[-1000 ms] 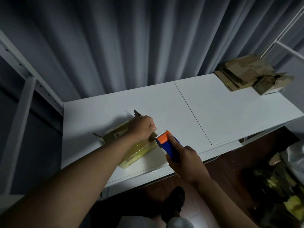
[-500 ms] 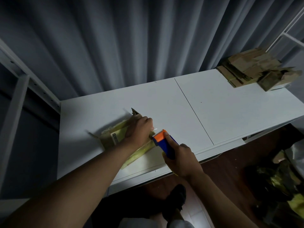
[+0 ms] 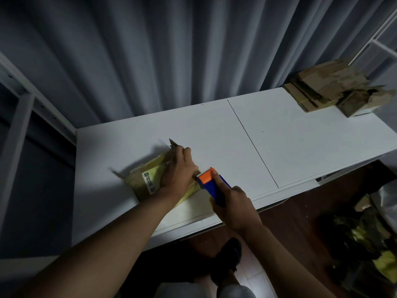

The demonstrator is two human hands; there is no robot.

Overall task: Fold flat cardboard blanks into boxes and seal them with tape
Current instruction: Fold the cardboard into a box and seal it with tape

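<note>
A small cardboard box (image 3: 150, 179) lies on the near left part of the white worktop (image 3: 214, 134), wrapped in yellowish tape and carrying a white printed label (image 3: 148, 181) on its upper face. One brown flap (image 3: 173, 143) sticks up at its far end and another juts out at its left corner.

The left hand (image 3: 178, 171) rests on top of the box, palm down, its fingers laid along the far right side of the box with the fingertips near the raised flap. Its grip is loose: the fingers look mostly straight and press on the cardboard without curling round it.

The right hand (image 3: 234, 203) holds a tape dispenser (image 3: 211, 184) with a blue body and an orange head. Its grip is closed round the blue handle, with one finger stretched forward onto the orange part. The toothed edge of the dispenser sits at the near right end of the box, just beside the left hand.

At the far right of the worktop lies a stack of flat cardboard blanks (image 3: 330, 91), well apart from the box. A grey curtain (image 3: 171, 50) hangs behind the worktop. White shelf uprights (image 3: 19, 125) stand on the left. On the dark floor at the right lies a heap of yellow-taped cardboard (image 3: 369, 239). A dark shoe (image 3: 228, 254) shows below the worktop's near edge.
</note>
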